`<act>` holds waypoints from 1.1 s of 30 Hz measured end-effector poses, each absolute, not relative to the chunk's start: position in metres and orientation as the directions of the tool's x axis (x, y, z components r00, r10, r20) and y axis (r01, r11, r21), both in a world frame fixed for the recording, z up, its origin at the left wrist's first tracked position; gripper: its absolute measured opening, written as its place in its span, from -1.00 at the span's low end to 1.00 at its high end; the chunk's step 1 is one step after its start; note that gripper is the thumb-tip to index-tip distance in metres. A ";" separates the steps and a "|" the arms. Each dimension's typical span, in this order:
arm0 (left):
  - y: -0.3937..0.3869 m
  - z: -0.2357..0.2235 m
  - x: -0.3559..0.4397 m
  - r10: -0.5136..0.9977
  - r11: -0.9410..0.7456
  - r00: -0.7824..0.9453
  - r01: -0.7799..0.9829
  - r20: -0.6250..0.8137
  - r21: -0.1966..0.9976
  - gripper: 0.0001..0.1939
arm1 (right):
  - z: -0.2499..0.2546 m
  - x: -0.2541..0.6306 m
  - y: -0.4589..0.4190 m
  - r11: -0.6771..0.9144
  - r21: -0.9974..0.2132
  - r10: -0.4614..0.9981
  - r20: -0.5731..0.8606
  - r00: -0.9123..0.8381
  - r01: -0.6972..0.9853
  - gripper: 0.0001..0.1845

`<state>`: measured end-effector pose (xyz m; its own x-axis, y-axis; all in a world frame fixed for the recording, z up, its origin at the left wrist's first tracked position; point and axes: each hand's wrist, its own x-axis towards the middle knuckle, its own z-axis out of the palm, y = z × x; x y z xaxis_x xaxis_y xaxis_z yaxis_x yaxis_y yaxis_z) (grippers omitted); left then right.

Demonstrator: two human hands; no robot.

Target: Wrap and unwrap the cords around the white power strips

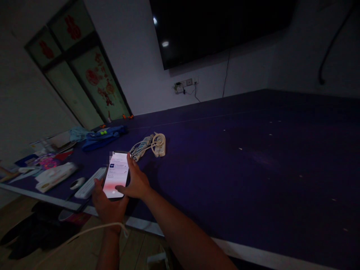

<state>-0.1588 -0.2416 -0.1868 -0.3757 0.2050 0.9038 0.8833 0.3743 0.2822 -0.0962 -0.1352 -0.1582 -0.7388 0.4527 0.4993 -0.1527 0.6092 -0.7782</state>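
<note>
A smartphone (118, 176) with a brightly lit, mostly white and pink screen is held upright over the near edge of the purple table. My left hand (109, 205) wraps round its lower left part from below. At the phone's right side is my right hand (137, 183), closed round the edge, its thumb over the lower part of the screen. Just behind the phone lie white power strips (159, 145) with coiled cords. Left of my hands a white slab-like thing, perhaps a keyboard (90, 183), rests on the table beside a white mouse (77, 183).
A white soft pack (56, 176), blue cloth (104, 138) and assorted clutter cover the table's left end. Small pale scraps dot the purple tabletop (225, 180). A large dark television (219, 30) hangs on the wall above sockets (185, 83). A pale cord (84, 232) hangs near my left wrist.
</note>
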 end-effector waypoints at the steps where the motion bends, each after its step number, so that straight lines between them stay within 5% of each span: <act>1: -0.242 -0.187 -0.159 0.209 0.378 -0.375 0.883 0.903 0.279 0.01 | -0.159 -0.096 -0.135 0.612 -0.776 0.449 0.500 -0.741 -0.153 0.28; 33: -0.243 -0.186 -0.160 0.233 0.344 -0.318 0.911 0.919 0.228 0.05 | -0.160 -0.096 -0.136 0.616 -0.774 0.425 0.481 -0.767 -0.145 0.37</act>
